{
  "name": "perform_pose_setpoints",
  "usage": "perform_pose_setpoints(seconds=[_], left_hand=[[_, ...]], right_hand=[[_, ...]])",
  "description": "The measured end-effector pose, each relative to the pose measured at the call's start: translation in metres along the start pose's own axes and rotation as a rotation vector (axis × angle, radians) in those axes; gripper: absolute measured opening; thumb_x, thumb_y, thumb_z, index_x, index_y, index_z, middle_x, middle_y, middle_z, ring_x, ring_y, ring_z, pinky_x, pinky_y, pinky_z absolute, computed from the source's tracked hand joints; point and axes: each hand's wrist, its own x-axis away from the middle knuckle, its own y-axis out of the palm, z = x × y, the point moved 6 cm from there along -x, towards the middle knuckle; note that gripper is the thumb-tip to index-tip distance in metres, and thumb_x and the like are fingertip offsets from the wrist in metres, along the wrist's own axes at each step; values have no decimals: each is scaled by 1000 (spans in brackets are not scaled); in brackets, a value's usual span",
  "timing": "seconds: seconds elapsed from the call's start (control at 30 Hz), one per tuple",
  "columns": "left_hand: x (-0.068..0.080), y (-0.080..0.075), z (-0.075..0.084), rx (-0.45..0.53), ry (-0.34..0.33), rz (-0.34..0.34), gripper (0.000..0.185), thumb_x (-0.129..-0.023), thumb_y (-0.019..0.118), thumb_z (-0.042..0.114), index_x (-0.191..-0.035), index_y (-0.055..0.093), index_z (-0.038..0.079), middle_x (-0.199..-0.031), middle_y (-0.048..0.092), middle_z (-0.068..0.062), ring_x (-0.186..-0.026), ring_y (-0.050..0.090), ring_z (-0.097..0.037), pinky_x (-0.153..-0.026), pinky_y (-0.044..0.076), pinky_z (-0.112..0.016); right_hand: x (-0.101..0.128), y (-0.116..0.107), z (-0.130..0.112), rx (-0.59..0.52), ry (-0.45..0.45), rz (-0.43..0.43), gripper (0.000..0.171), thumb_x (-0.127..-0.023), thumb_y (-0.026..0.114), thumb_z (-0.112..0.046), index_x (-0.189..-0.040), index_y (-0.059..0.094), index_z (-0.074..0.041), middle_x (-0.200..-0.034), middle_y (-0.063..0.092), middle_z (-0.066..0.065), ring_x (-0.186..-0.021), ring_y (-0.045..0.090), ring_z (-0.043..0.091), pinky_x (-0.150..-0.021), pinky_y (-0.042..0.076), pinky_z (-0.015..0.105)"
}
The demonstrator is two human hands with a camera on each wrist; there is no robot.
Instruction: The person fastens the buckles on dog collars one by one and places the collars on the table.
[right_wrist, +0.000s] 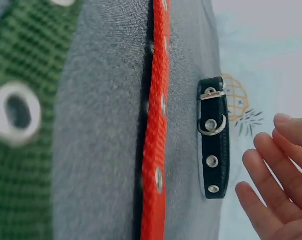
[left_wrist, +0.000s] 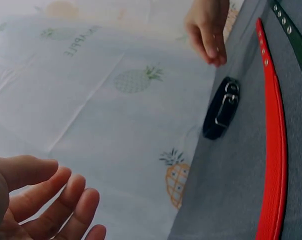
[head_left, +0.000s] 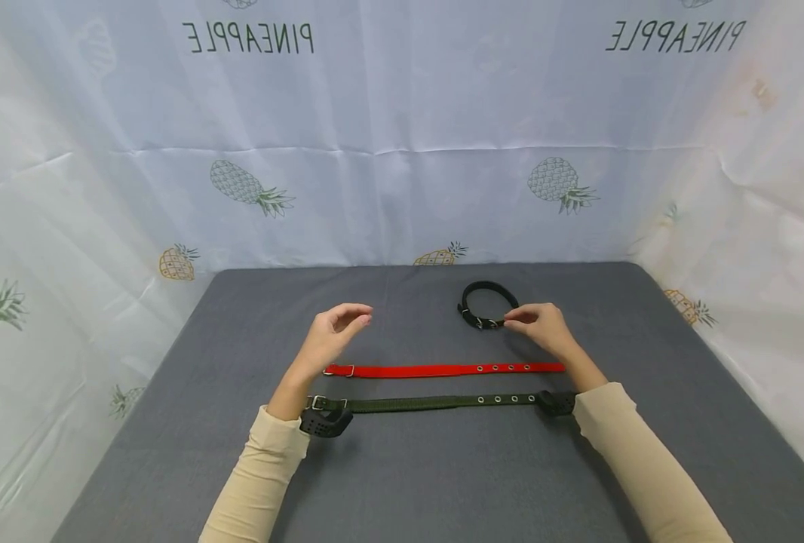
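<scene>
A black collar (head_left: 489,323), buckled into a ring, stands on the grey table toward the back. My right hand (head_left: 541,324) hovers just in front and to the right of it, fingers bent loosely, apart from the collar in the right wrist view. Over the table to the left, my left hand (head_left: 334,332) hangs in the air with relaxed fingers and nothing between them. A red collar (head_left: 409,371) lies stretched out flat below both hands. Nearer me, a dark green collar (head_left: 415,404) lies parallel to it, its ends partly covered by the black wrist cameras.
The grey table (head_left: 429,483) has its back edge against a white curtain (head_left: 402,204) printed with pineapples. More of the same cloth hangs at both sides.
</scene>
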Motion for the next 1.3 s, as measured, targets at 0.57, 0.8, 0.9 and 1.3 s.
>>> perform_pose_setpoints(seconds=[0.57,0.8,0.9,1.3], left_hand=[[7,-28,-48,-203,-138,-96,33,-98,57,18,-123,61,-3,-125,63,-23,-114,61,-37,-96,50,-49],[13,-32,-64,-286,-169,-150,32,-96,59,17,-120,62,-4,-119,66,-22,-110,62,-37,-89,54,-44],[15,-34,-70,-302,-190,-165,31,-95,61,16,-119,63,-3,-116,67,-21,-109,62,-36,-88,53,-43],[18,-34,-81,-355,-175,-250,35,-88,70,19,-115,65,-3,-109,67,-20,-97,62,-24,-83,49,-32]], right_hand=[[40,-16,23,59,-28,-126,30,-87,72,-18,-109,70,2,-106,72,21,-84,66,11,-72,53,26],[48,-19,38,68,4,-145,31,-85,74,-19,-108,70,2,-106,72,21,-84,66,7,-71,53,24],[50,-19,43,59,16,-147,32,-84,75,-19,-107,71,2,-104,72,21,-80,63,2,-68,51,22],[53,-20,48,91,-1,-168,30,-78,79,-14,-102,72,3,-87,71,14,-67,53,-6,-61,46,19]])
